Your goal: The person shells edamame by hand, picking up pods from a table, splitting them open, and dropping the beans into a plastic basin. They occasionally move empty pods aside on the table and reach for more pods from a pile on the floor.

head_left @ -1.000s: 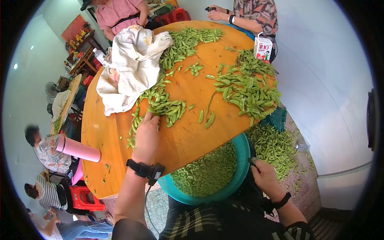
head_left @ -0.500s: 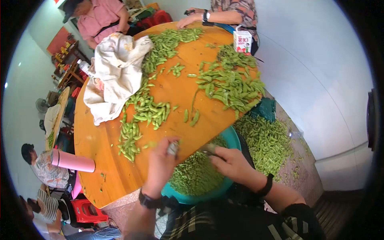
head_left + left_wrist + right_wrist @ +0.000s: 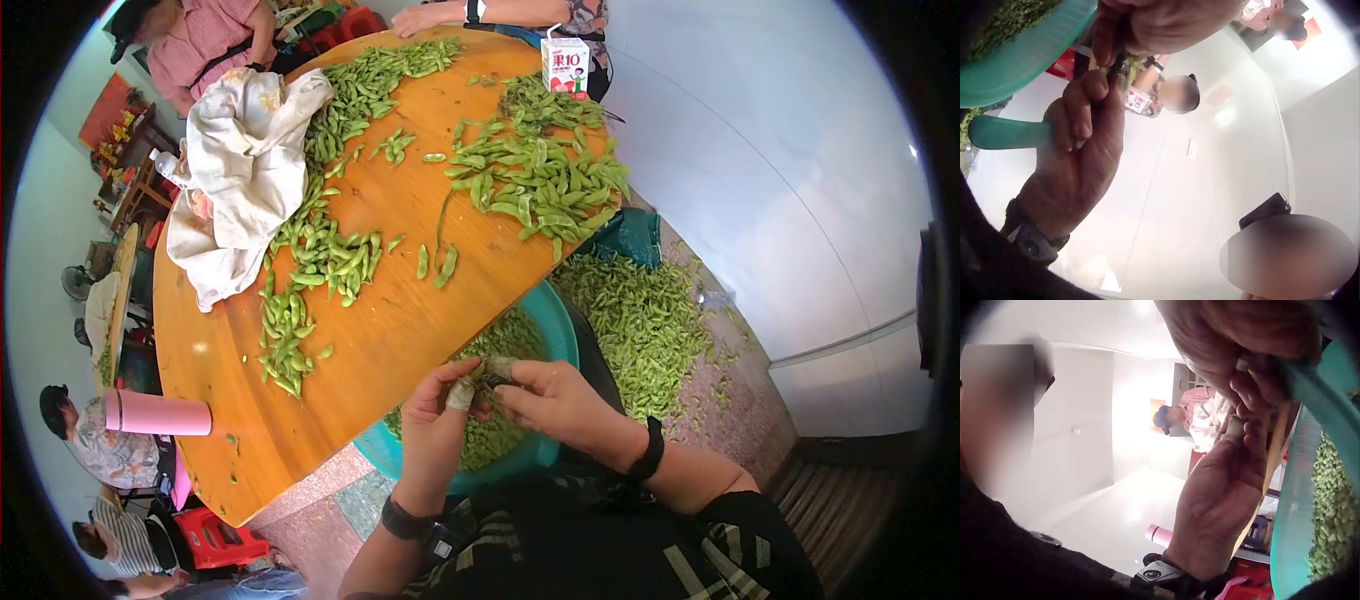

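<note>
In the head view, my left hand [image 3: 438,415] and right hand [image 3: 560,405] meet over a teal basin [image 3: 557,315] of shelled green beans [image 3: 487,440]. The left fingers pinch a small green soybean pod [image 3: 478,369], mostly hidden by the fingertips. A pale wrap [image 3: 460,395] covers the left thumb; another wrap [image 3: 499,367] covers a right fingertip. In the left wrist view, a teal-handled tool [image 3: 1007,132] sticks out from the right hand's curled fingers [image 3: 1082,109]; its working end is hidden. Green pods [image 3: 325,255] lie on the wooden table [image 3: 390,325].
Another pod heap [image 3: 545,185] lies at the table's right, near a juice carton [image 3: 566,66]. A white cloth [image 3: 245,160] and pink tumbler [image 3: 158,412] are on the left. Pods cover the floor [image 3: 640,330] beside the basin. People stand or sit around.
My left hand has left the pods on the table and come back over the basin. The right hand has risen from the basin's right side to meet it. The head view has shifted right.
</note>
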`<state>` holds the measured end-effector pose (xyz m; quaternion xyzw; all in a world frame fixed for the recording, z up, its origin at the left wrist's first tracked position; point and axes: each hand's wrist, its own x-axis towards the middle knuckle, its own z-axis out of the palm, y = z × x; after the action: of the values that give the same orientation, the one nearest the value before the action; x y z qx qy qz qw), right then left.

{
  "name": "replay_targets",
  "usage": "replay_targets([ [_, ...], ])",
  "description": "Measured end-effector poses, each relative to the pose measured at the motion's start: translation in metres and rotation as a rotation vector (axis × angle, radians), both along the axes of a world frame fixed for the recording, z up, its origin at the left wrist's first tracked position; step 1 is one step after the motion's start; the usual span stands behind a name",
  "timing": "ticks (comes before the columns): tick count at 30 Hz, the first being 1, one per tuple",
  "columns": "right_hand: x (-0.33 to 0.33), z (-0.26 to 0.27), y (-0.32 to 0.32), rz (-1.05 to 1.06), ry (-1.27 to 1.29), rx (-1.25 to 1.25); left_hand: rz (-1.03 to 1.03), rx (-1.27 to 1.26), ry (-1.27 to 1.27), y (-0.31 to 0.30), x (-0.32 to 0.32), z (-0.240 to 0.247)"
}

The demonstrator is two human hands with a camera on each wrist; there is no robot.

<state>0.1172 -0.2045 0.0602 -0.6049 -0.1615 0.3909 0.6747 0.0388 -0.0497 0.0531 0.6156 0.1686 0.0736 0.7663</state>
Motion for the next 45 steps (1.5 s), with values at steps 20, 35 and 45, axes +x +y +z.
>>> replay_targets([
  [20,0.001,-0.018,0.008,-0.071,-0.272,0.075,-0.191,1.209,-0.2,0.009,-0.002,-0.006],
  [35,0.001,-0.028,0.008,-0.119,-0.484,-0.048,-0.113,0.413,-0.073,-0.002,0.007,-0.031],
  [45,0.025,-0.03,-0.024,-0.378,-0.69,-0.223,-0.119,0.648,-0.07,0.002,0.028,-0.053],
])
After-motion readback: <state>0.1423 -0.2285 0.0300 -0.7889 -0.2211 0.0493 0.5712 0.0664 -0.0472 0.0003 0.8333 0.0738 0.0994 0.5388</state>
